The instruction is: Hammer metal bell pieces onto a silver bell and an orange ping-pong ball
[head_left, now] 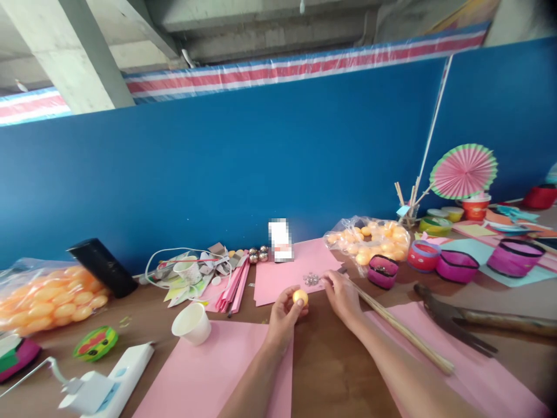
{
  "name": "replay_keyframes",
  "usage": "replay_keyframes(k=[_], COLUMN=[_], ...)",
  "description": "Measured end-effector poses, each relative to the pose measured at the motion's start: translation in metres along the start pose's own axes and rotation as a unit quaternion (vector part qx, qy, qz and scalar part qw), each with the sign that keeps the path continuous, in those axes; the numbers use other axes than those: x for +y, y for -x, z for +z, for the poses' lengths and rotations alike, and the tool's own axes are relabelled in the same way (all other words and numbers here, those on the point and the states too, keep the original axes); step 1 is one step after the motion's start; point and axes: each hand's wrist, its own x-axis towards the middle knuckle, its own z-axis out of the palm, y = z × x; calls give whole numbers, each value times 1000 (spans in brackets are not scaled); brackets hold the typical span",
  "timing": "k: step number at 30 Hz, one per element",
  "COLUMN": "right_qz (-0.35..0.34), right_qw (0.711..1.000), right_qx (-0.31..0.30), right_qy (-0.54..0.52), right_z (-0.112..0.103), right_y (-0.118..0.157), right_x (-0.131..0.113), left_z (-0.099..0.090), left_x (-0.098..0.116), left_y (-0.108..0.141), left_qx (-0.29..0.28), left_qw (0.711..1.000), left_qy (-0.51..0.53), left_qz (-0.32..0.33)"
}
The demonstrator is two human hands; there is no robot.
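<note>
My left hand is closed around a small yellow-orange ball, held between thumb and fingers above the edge of a pink sheet. To its right, my right hand has its fingers pinched beside a small pile of shiny metal bits on another pink sheet. What the right fingertips hold is too small to make out. A bundle of thin wooden sticks lies just right of that hand. A white cup stands left of my left hand.
Bags of orange balls lie at left and back right. A hammer rests at right, near magenta containers. A power strip is front left; a black object leans toward the blue partition.
</note>
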Motion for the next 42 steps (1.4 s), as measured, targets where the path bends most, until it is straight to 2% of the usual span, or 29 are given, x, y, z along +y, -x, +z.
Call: replay_keyframes(k=[3, 6, 9, 12, 15, 19, 25, 36, 42], right_qz=[27, 66, 101, 113, 112, 127, 151, 141, 146], right_qw=[989, 961, 927, 900, 891, 882, 856, 852, 848], right_qx=[-18, -70, -119, -149, -158, -163, -180, -187, -192], right_qy=[-141, -261, -340, -394, -411, -424, -461, -468, -472], right_z=[4, 8, 9, 9, 8, 7, 5, 9, 8], right_y=[0, 5, 11, 14, 15, 14, 14, 14, 14], right_x=[-5, -15, -25, -30, -32, -31, -32, -30, -32], left_z=[1, 1, -1, -5, -7, -7, -7, 1, 1], left_x=[0, 3, 4, 2, 0, 0, 2, 11, 8], left_y=[-1, -2, -2, -4, -5, -4, -2, 1, 0], left_qx=[16, 29, 28, 1, -30, -43, -33, 15, 8], left_qw=[999, 997, 995, 995, 994, 994, 995, 995, 994], left_qy=[33, 70, 91, 101, 109, 104, 94, 94, 101], left_qz=[-7, -9, -5, 1, 4, 0, -17, -38, -33])
